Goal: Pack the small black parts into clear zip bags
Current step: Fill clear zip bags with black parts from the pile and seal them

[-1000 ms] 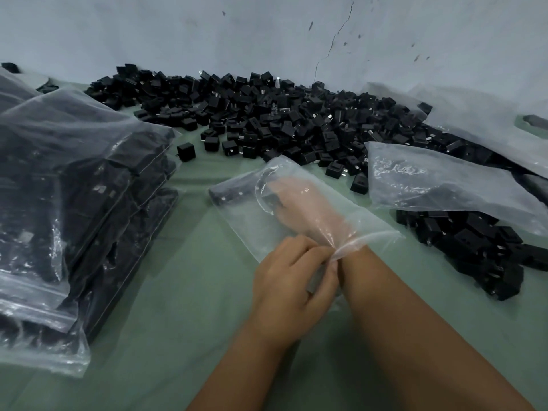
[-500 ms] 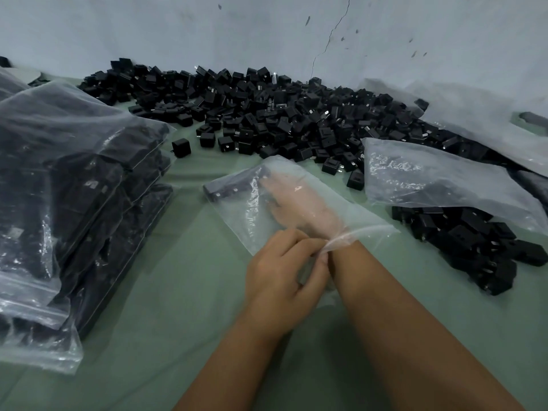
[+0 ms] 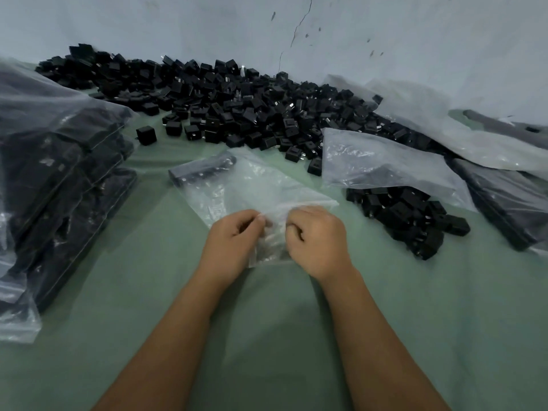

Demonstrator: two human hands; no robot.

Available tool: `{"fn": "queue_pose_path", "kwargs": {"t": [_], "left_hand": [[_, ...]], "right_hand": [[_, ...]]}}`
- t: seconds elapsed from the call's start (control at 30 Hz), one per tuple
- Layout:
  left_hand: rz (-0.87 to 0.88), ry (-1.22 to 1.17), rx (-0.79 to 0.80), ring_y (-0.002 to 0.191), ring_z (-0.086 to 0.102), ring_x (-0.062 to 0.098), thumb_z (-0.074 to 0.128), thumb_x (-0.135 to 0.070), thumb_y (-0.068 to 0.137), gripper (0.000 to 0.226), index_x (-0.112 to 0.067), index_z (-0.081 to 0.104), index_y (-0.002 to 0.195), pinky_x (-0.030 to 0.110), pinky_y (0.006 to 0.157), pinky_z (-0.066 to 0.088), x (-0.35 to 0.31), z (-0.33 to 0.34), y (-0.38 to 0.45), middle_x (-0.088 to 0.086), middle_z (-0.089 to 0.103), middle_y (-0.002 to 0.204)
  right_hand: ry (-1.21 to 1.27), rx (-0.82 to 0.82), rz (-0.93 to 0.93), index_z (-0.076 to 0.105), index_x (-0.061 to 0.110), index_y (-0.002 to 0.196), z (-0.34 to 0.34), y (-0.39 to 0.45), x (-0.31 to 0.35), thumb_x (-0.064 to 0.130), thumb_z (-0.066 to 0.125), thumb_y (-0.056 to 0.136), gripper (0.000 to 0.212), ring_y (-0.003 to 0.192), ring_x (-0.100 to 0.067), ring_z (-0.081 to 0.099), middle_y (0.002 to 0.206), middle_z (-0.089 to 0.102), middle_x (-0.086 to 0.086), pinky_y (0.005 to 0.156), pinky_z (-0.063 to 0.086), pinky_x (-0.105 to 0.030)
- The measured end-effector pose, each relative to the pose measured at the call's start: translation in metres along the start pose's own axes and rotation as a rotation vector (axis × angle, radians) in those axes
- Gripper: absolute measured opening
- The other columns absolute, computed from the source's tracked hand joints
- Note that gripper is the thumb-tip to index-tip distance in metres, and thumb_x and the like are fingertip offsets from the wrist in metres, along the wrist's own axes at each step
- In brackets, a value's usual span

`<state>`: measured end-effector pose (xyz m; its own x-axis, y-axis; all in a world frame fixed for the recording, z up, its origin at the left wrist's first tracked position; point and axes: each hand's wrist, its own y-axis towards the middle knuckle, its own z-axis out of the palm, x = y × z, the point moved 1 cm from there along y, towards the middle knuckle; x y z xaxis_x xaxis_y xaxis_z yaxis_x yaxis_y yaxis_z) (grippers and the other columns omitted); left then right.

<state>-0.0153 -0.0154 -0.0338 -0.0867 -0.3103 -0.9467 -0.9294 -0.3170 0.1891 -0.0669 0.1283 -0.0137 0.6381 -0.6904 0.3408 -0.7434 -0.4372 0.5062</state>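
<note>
With the left hand and right hand each clamped in a pinching grip on the zip bag mouth, flat on the worktop, pull evenly to open it without spilling the row of black parts inside.

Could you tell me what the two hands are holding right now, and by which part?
Both the left hand and right hand pinch the clear zip bag at its near, open end.

Stood behind: a pale bluish-white wall, marked by a thin dark crack and small chips. Below, spread flat to the wall: a dull green cloth surface, softly lit.
</note>
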Motion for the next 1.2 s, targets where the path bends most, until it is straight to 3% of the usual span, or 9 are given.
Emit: {"fn": "queue_pose_path", "kwargs": {"t": [0.1,0.17,0.3,0.4,0.67,0.8,0.87,1.0,1.2], "left_hand": [[-0.021,0.03,-0.02,0.064,0.057,0.003,0.056,-0.02,0.096,0.026,-0.027,0.071,0.075,0.016,0.064,0.044,0.004,0.002,0.0,-0.011,0.067,0.07],[-0.015,0.021,-0.024,0.063,0.058,0.002,0.057,-0.024,0.094,0.024,-0.027,0.072,0.076,0.013,0.063,0.044,0.004,0.002,-0.002,-0.009,0.068,0.072],[-0.017,0.021,-0.034,0.065,0.059,-0.002,0.057,-0.023,0.094,0.024,-0.028,0.073,0.076,0.007,0.062,0.042,0.006,0.001,-0.003,-0.01,0.069,0.072],[-0.023,0.015,-0.033,0.065,0.059,-0.003,0.058,-0.023,0.095,0.024,-0.029,0.073,0.077,0.006,0.062,0.041,0.006,0.001,-0.003,-0.011,0.068,0.071],[-0.019,0.013,-0.018,0.065,0.057,-0.004,0.057,-0.023,0.096,0.025,-0.028,0.074,0.078,0.006,0.063,0.041,0.005,0.002,-0.003,-0.013,0.067,0.07],[-0.028,-0.003,-0.017,0.065,0.057,-0.003,0.057,-0.021,0.096,0.026,-0.028,0.074,0.077,0.006,0.063,0.041,0.004,0.001,-0.003,-0.013,0.066,0.068],[-0.024,-0.026,-0.027,0.065,0.057,-0.002,0.057,-0.021,0.096,0.026,-0.028,0.073,0.077,0.007,0.062,0.042,0.002,0.001,-0.005,-0.013,0.065,0.068],[0.017,-0.073,-0.078,0.068,0.058,0.005,0.055,-0.021,0.094,0.023,-0.025,0.073,0.079,0.017,0.066,0.046,-0.005,-0.001,-0.007,-0.01,0.065,0.068],[0.033,-0.06,-0.089,0.072,0.059,0.005,0.056,-0.012,0.096,0.022,-0.018,0.073,0.082,0.017,0.069,0.046,-0.01,0.001,-0.009,-0.008,0.067,0.072]], "right_hand": [[0.019,-0.462,0.104,0.057,0.003,0.06,-0.017,-0.009,-0.012,0.005,0.044,0.071,0.018,0.06,-0.027,0.047,0.061,0.054,-0.008,0.054,0.037,-0.035],[-0.055,-0.604,0.268,0.068,0.005,0.076,-0.023,-0.014,-0.026,0.005,0.047,0.071,0.022,0.077,-0.032,0.056,0.08,0.063,-0.01,0.073,0.038,-0.036],[-0.262,-0.481,0.703,0.058,0.016,0.126,-0.033,-0.021,-0.057,0.006,0.056,0.076,0.051,0.132,-0.037,0.033,0.14,0.043,-0.016,0.106,0.018,-0.047],[-0.267,-0.357,0.867,0.047,0.022,0.138,-0.032,-0.025,-0.074,0.013,0.055,0.084,0.055,0.142,-0.029,0.015,0.15,0.033,-0.009,0.11,0.006,-0.046],[-0.238,-0.443,0.824,0.061,0.025,0.121,-0.031,-0.022,-0.078,0.011,0.061,0.086,0.038,0.127,-0.027,0.035,0.127,0.052,-0.004,0.103,0.015,-0.039],[0.234,-0.652,0.436,0.063,0.013,0.111,-0.034,-0.018,-0.05,0.008,0.067,0.08,0.032,0.098,-0.016,0.056,0.107,0.056,-0.003,0.09,0.045,-0.03],[0.375,-0.699,0.266,0.062,0.017,0.1,-0.029,-0.019,-0.025,0.006,0.063,0.076,0.026,0.084,-0.009,0.054,0.095,0.057,0.003,0.074,0.046,-0.021],[0.636,-0.5,0.18,0.061,0.013,0.078,-0.007,-0.019,0.011,0.007,0.055,0.073,0.011,0.072,-0.006,0.054,0.079,0.058,0.004,0.066,0.044,-0.019],[0.411,-0.058,0.294,0.059,0.019,0.078,0.014,-0.02,0.012,0.037,0.064,0.086,0.02,0.064,-0.014,0.058,0.073,0.064,0.006,0.062,0.051,-0.037]]}}
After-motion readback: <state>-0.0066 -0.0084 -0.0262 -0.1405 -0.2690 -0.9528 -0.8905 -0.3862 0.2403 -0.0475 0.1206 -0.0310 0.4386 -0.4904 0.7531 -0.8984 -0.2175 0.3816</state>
